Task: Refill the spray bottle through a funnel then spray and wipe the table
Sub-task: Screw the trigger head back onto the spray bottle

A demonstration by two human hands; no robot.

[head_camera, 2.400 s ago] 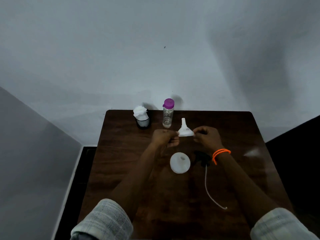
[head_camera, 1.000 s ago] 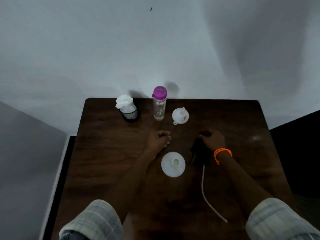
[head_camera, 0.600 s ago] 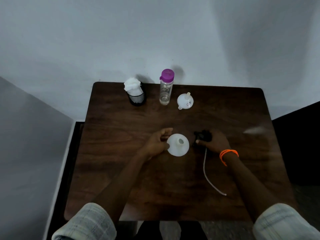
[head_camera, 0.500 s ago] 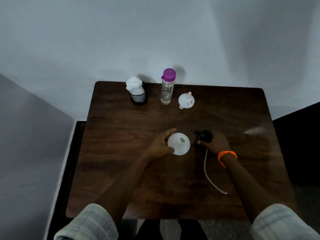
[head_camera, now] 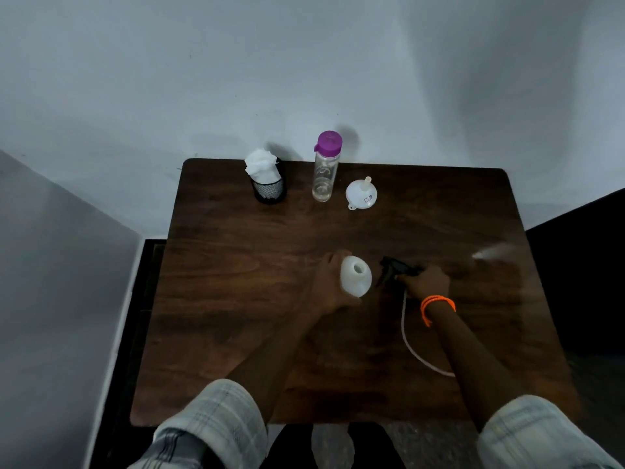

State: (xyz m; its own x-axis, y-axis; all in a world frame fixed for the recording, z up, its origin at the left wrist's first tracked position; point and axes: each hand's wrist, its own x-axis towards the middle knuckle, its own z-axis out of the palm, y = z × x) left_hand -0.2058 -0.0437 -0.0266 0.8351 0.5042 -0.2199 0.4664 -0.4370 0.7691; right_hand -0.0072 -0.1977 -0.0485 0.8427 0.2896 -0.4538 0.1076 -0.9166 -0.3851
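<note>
White spray bottle gripped in my left hand could tip and spill while my right hand holds the black trigger head, its dip tube trailing loose.

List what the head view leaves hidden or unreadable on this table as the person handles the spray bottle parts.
- Liquid level inside the white spray bottle: opaque wall, dim light.
- Sticker text on the funnel: too small.
- Far end of the dip tube: behind the right forearm.
- Right hand fingers on the trigger head: covered by the hand's back.
</note>
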